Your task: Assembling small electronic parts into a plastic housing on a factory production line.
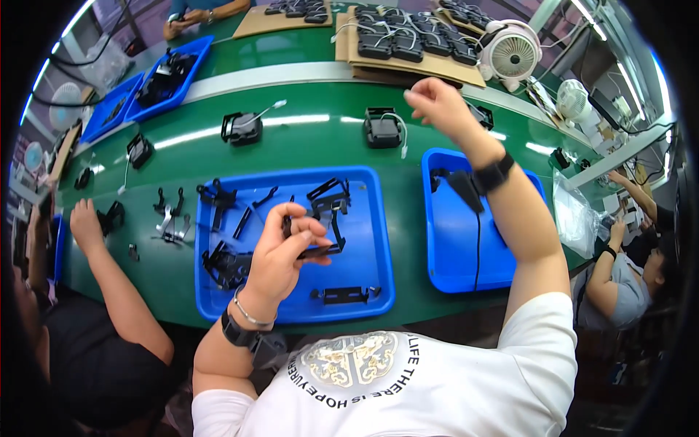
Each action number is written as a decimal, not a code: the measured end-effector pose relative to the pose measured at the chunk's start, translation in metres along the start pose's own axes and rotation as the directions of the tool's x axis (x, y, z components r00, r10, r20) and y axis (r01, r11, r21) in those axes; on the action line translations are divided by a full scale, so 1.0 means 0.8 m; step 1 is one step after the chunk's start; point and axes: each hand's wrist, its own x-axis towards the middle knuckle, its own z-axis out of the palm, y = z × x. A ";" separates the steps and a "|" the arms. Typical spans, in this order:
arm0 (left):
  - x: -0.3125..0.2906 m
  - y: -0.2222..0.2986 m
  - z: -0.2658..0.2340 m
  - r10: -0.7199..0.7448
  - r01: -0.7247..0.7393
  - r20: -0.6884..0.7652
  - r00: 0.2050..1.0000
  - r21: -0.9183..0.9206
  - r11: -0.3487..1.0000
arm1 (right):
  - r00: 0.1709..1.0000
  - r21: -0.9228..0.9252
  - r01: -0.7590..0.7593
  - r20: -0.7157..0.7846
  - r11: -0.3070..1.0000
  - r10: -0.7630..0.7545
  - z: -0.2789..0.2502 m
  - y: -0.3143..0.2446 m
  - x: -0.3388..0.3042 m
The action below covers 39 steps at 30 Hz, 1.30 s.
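My left hand (286,237) is closed round a thin black bracket (319,252), held over the near blue tray (357,273). Several loose black brackets lie in that tray, among them a long one (346,295) near the front edge. Farther off, my right hand (435,105) is raised over the green bench, fingers apart and loosely bent, with nothing seen in them. Just left of it sits a black boxy unit (383,130) with a white cable. Another black unit (480,115) is partly hidden behind my right wrist.
A second blue tray (451,255) stands right, under my right forearm, where a black cable hangs from my wristband (493,172). Black units (242,127) line the green bench (306,149). A fan (511,55) and stacked units stand behind. A co-worker's hand (86,224) is at left.
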 end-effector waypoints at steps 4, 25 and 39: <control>0.001 0.001 0.005 -0.049 0.049 0.018 0.999 0.007 0.999 | 0.929 0.288 -0.287 -0.148 0.914 0.338 -0.053 0.056 0.106; 0.008 -0.014 -0.005 0.060 -0.081 0.090 0.994 0.257 0.963 | 0.836 -0.567 -0.405 -0.548 0.717 0.038 -0.012 0.040 0.234; 0.012 -0.021 0.005 -0.158 0.091 0.098 0.983 0.490 0.867 | 0.943 -0.016 0.112 -0.313 0.994 -0.112 -0.086 -0.067 0.008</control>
